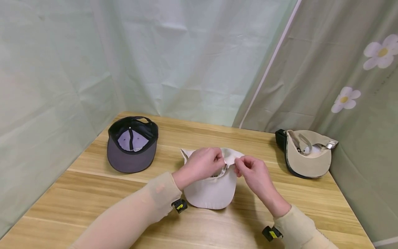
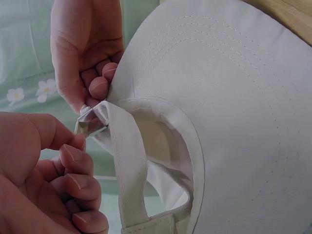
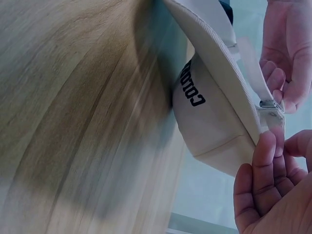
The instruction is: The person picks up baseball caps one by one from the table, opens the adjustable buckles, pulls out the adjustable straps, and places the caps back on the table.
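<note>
Left hand point(image 1: 200, 165) and right hand point(image 1: 255, 173) pinch the off-white fabric baseball cap point(image 1: 211, 193) between them, near its silver metal buckle point(image 2: 89, 122); the off-white cloth strap point(image 2: 129, 161) already reaches the buckle, but adjusting looks unfinished, its fastening unclear

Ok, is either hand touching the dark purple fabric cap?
No: left hand and right hand both hold the cream fabric cap, while the dark cap lies apart.

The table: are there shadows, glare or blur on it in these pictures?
Head view: a soft shadow on the table beside the white cap, a pale sheen in front of it; right wrist view: a broad shadow, and the grain looks smeared; left wrist view: only a corner shows, too little to judge.
</note>
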A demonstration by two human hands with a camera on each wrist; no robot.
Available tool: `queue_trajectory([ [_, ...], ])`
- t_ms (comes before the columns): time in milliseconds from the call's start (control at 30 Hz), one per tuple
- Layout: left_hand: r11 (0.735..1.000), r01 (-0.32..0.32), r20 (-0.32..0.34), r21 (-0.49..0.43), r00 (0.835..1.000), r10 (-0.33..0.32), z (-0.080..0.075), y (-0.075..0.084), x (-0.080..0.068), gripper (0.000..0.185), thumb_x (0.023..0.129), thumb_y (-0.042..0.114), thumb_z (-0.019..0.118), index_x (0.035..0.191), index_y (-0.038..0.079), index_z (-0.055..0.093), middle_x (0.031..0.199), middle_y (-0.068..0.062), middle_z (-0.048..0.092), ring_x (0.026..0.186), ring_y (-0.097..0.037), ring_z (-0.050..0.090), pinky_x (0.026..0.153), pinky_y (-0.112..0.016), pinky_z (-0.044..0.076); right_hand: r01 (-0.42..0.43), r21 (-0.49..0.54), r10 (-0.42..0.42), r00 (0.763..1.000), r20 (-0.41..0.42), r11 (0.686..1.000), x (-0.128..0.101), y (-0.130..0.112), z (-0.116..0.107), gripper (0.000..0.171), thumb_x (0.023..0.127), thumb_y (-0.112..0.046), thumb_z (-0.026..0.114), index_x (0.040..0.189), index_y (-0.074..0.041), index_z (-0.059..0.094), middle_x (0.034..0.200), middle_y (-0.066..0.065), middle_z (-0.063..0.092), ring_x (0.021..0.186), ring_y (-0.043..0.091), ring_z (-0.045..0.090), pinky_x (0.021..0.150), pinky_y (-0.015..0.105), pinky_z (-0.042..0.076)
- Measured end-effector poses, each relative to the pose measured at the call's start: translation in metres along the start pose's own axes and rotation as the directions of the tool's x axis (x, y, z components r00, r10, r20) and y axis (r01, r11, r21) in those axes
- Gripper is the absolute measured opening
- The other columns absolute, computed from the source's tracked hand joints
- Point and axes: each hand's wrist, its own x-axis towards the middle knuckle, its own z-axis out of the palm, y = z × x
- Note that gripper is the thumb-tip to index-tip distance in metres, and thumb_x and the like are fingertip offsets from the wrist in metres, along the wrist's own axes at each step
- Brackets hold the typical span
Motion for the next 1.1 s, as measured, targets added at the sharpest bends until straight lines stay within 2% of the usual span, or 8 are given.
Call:
queue_trajectory([
  [433,0.999,-0.007,-0.020,0.038,1.000,0.007,0.0023,-0.0005,-0.0003,0.020,0.092,0.009,0.063,0.076,0.020,0.061,0.063,0.009,0.046,0.059,-0.009,0.046,0.058,-0.029,0.036,0.006,-0.065,-0.007,1.000,-0.015,0.998,0.0003,-0.0029,0.0006,0.029,0.109,-0.026,0.065,0.086,-0.010,0.072,0.075,0.004,0.068,0.072,0.022,0.058,0.063,0.030,0.042],
  [867,1.000,-0.004,-0.030,0.025,1.000,0.005,0.0015,-0.0012,-0.0033,0.022,0.093,0.008,0.062,0.074,0.018,0.057,0.062,0.010,0.042,0.057,-0.008,0.041,0.056,-0.028,0.034,-0.027,-0.048,0.027,1.000,-0.008,0.998,0.0030,-0.0037,0.0019,0.028,0.107,-0.027,0.065,0.085,-0.010,0.072,0.075,0.004,0.068,0.072,0.023,0.057,0.066,0.031,0.042],
  [1100,1.000,0.001,-0.040,0.026,0.999,0.000,0.0020,-0.0019,-0.0054,0.022,0.092,0.007,0.062,0.074,0.018,0.058,0.060,0.010,0.042,0.056,-0.007,0.039,0.055,-0.028,0.033,-0.033,-0.005,0.033,0.999,-0.014,0.999,0.0051,-0.0036,0.0047,0.028,0.107,-0.025,0.066,0.086,-0.008,0.072,0.074,0.005,0.068,0.079,0.030,0.063,0.069,0.030,0.043],
])
